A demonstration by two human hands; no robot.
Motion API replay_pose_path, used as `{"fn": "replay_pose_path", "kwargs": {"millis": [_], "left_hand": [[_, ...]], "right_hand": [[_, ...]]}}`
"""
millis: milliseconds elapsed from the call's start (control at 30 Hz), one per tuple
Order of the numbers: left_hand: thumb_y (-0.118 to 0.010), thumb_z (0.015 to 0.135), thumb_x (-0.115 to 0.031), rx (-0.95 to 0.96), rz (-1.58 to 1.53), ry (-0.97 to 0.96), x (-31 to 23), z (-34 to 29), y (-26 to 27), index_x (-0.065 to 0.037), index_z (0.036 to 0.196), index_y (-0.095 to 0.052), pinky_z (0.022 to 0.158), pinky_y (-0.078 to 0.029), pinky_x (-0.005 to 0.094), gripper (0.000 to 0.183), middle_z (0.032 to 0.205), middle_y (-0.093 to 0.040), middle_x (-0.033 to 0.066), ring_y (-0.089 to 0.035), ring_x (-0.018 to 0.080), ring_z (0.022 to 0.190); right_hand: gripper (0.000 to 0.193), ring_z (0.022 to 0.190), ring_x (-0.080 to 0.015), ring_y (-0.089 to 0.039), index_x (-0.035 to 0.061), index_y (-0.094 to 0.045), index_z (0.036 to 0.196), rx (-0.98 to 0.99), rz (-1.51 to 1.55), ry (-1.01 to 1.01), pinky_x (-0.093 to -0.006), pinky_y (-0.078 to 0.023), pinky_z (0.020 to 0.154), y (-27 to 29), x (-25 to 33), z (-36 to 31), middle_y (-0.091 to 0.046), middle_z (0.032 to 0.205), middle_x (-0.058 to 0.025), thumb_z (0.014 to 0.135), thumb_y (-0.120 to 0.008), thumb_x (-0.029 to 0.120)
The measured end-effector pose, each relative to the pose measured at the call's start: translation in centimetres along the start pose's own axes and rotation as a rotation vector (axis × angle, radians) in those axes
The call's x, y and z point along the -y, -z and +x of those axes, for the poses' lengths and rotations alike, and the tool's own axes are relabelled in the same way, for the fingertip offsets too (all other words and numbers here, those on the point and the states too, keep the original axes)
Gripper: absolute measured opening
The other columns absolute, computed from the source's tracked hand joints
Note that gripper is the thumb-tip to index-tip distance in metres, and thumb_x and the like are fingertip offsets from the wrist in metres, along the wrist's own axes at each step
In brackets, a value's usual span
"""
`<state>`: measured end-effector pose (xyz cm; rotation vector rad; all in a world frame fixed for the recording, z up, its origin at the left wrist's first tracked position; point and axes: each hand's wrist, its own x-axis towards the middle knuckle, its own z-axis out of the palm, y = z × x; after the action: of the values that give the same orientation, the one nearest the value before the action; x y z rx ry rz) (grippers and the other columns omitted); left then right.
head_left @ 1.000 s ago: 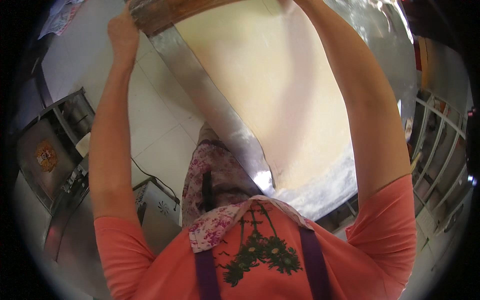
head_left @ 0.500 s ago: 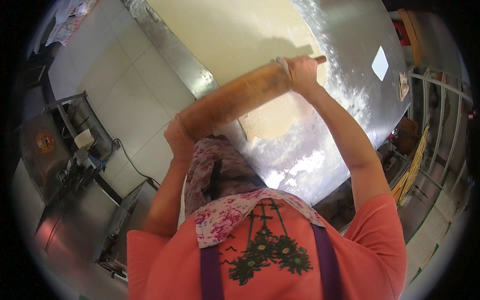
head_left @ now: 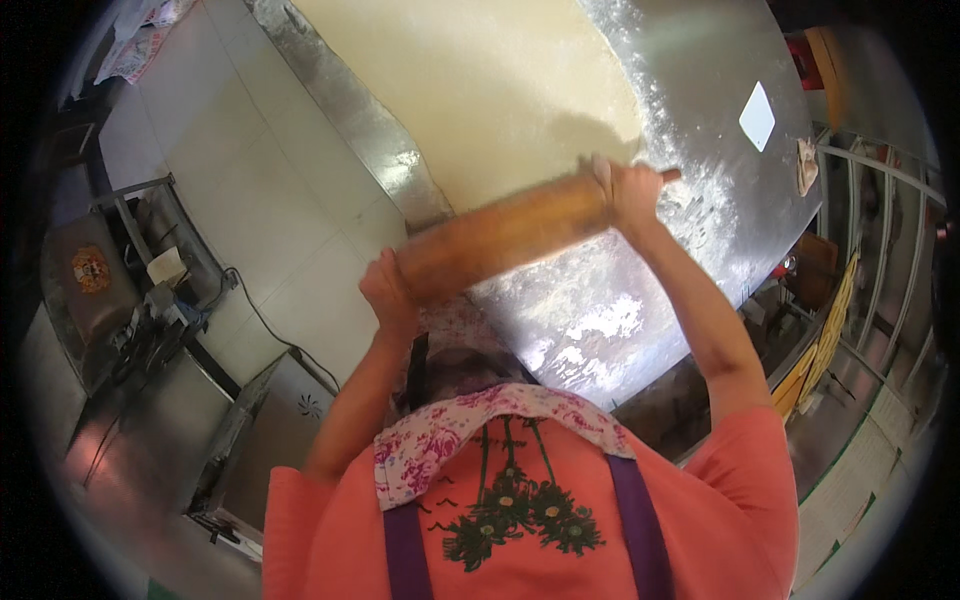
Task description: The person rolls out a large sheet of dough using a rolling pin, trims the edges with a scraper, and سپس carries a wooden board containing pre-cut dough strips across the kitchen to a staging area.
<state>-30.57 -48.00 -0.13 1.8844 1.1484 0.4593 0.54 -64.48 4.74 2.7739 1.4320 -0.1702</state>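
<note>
A large wooden rolling pin (head_left: 505, 240) lies slantwise across the near end of a wide, pale dough sheet (head_left: 480, 110). My left hand (head_left: 388, 288) is closed round its left end, which reaches out past the left edge of the metal table. Around the right end, my right hand (head_left: 632, 200) is closed too, with the thin handle tip sticking out beyond it. The pin covers the near edge of the dough. White flour (head_left: 610, 320) is scattered over the metal on my side of the pin and along the dough's right edge.
On the right part of the metal table (head_left: 690, 60) lie a white flat scraper (head_left: 757, 118) and a crumpled cloth-like piece (head_left: 806, 166). Metal shelving (head_left: 880, 220) stands farther right. Left of the table is a tiled floor (head_left: 260, 190), with a black cable (head_left: 262, 318) and metal equipment.
Both hands have brought the rolling pin toward me and to the right. The near strip of dough that showed on my side of the pin is no longer visible there.
</note>
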Motion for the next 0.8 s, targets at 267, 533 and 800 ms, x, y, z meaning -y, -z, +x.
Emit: {"fn": "replay_pose_path", "kwargs": {"millis": [267, 533, 800], "left_hand": [[-0.056, 0.085, -0.005, -0.116, 0.339, -0.43, 0.0, 10.1, 0.2, 0.003, 0.106, -0.055, 0.05, -0.037, 0.0412, 0.022, 0.059, -0.049, 0.0178, -0.048, 0.035, 0.053], [-0.055, 0.084, -0.014, -0.064, 0.137, -0.382, -0.5, 2.1, -0.3, -0.002, 0.082, -0.056, 0.055, -0.039, 0.0443, 0.012, 0.068, -0.056, 0.0163, -0.054, 0.0364, 0.064], [-0.057, 0.08, -0.016, 0.015, 0.117, -0.296, -2.9, -5.2, -2.0, -0.006, 0.072, -0.051, 0.055, -0.035, 0.0454, 0.014, 0.064, -0.049, 0.0124, -0.049, 0.0357, 0.062]], "right_hand": [[0.054, 0.071, -0.0345, -0.066, 0.0055, -0.068, 0.074, 0.07, 0.088, -0.237, -0.0454, -0.05, 0.068, 1.5, 1.8, 13.0, -0.066, 0.071, -0.0197, 0.092, -0.038, 0.046], [0.038, 0.061, -0.0302, -0.063, 0.015, -0.067, 0.074, -0.056, -0.003, 0.019, -0.0419, -0.048, 0.061, -0.9, -0.5, 6.4, -0.064, 0.065, -0.0142, 0.092, -0.044, 0.04], [0.021, 0.056, -0.0299, -0.053, 0.0155, -0.059, 0.073, -0.188, -0.083, 0.041, -0.0443, -0.043, 0.062, -0.4, -3.6, -3.7, -0.054, 0.056, -0.0103, 0.086, -0.054, 0.031]]}}
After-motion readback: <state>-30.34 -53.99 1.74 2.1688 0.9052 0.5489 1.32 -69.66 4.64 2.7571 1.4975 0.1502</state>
